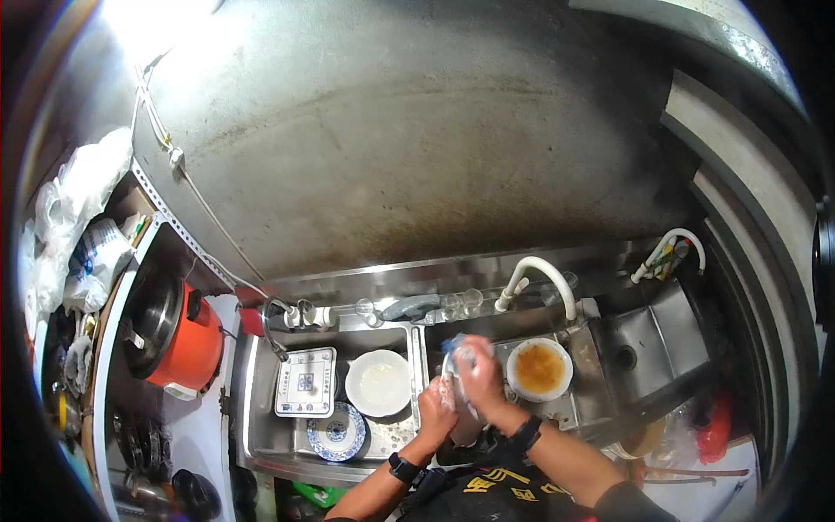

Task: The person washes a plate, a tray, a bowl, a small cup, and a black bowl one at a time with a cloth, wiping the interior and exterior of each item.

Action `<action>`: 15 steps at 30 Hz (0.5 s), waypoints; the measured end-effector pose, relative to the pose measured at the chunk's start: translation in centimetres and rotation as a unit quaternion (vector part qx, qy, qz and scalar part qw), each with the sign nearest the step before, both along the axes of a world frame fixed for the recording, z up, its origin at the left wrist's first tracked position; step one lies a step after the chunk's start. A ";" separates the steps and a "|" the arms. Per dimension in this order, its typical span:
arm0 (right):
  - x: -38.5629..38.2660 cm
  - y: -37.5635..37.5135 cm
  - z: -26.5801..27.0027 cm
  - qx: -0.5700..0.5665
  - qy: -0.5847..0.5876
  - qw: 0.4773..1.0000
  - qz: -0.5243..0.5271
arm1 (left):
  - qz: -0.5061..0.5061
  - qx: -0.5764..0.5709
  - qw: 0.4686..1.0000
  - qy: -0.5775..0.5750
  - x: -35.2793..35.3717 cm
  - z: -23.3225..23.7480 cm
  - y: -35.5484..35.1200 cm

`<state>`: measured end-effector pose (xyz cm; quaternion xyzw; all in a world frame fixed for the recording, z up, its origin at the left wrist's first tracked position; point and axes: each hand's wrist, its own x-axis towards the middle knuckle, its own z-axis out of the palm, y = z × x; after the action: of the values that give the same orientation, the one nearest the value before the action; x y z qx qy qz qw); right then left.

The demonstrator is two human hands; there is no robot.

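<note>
My left hand (437, 411) is closed on the edge of a pale dish (465, 424), tilted up over the middle sink basin. Pressed against that dish, my right hand (478, 372) is closed around a bluish-white cloth (454, 344); motion blurs it, and the forearm hides part of the dish. To the right of my hands sits a white bowl (539, 370) of orange-brown liquid. The left basin holds a white bowl (379, 383), a square patterned plate (305, 383) and a round blue-and-white plate (337, 431).
A white curved faucet (544, 270) rises behind the middle basin, a metal faucet (274, 326) over the left one. Several glasses (461, 303) line the back ledge. An orange pot (187, 339) stands on the left shelf; another basin (657, 339) is at right.
</note>
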<state>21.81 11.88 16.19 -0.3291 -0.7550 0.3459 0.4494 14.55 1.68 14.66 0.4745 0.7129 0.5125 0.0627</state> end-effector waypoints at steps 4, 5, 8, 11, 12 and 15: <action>2.2 -3.7 3.1 0.226 -0.053 0.960 0.155 | 0.075 0.030 0.935 -0.344 -3.2 0.1 0.4; 3.3 -3.8 3.0 0.262 -0.041 0.944 0.198 | 0.083 0.079 0.916 -0.385 -4.0 -0.4 0.8; 5.9 -1.9 1.4 0.305 -0.005 0.917 0.258 | 0.058 0.171 0.843 -0.506 -5.2 2.6 0.0; 6.1 0.7 1.9 0.247 0.043 0.953 0.169 | 0.056 0.174 0.842 -0.507 -7.0 2.6 -1.5; 5.9 1.6 2.2 0.187 0.070 0.974 0.106 | 0.056 0.171 0.844 -0.505 -7.3 3.1 -2.0; 4.5 5.1 4.3 0.080 0.060 0.989 0.113 | 0.049 0.115 0.915 -0.383 -7.6 4.7 -3.2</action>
<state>26.31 16.94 20.52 -0.1836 -0.7841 0.3520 0.4770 6.92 -1.50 19.40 0.2105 0.5927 0.7360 0.2504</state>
